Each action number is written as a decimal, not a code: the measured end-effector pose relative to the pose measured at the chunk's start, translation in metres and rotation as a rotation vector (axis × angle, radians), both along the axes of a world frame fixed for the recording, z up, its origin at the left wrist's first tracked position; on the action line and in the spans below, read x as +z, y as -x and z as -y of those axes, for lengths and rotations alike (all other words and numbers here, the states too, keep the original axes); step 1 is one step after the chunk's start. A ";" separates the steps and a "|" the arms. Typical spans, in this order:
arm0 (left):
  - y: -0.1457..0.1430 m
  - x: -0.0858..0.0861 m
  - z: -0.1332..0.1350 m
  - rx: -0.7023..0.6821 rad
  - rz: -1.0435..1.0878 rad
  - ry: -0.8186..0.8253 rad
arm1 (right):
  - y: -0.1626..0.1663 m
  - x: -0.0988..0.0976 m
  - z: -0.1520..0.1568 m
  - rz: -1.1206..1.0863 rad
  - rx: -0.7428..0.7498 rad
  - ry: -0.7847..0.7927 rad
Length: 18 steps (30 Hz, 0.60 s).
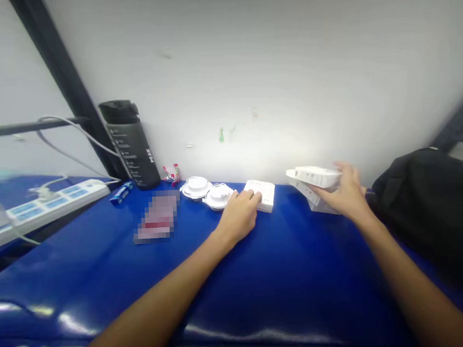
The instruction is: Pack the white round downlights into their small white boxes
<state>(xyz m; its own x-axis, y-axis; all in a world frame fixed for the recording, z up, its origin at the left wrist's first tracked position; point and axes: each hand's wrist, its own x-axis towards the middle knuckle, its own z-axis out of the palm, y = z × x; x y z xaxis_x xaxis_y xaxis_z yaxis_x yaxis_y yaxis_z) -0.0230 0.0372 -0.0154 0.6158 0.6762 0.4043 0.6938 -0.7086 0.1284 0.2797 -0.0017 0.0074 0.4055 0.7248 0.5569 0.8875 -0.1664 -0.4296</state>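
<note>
Two bare hands work over a blue padded table top (287, 279) set against a white wall (249, 64). The left hand (239, 217) lies curled on a small white box (266, 195), its fingers close together at the box's near edge (from where I stand, I can't tell whether they grip it or only rest there). The right hand (344, 191) has its fingers spread wide around a tilted stack of white cartons (313, 182) and seems to hold it, though whether the stack's lower edge touches the table top is hard to say. Just left of the small box, two round white fittings (207, 192) sit side by side. Farther left stand a black PEAK water bottle (131, 147), a small blue packet (121, 193) and a white power strip (50, 203). A flat item (156, 218) there is too blurred to name. A black bag (423, 199) sits just beyond the right hand.
</note>
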 end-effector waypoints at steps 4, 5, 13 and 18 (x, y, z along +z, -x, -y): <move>-0.003 -0.005 0.007 -0.128 0.113 0.122 | 0.006 -0.003 0.002 -0.025 0.052 0.043; -0.004 -0.006 0.009 -0.147 0.138 0.141 | 0.007 -0.004 0.002 -0.034 0.064 0.033; -0.008 -0.012 0.010 -0.249 0.396 0.362 | 0.008 -0.002 -0.008 -0.283 0.067 -0.185; -0.017 -0.014 0.008 -0.255 0.816 0.787 | 0.007 -0.002 -0.008 -0.315 0.137 -0.365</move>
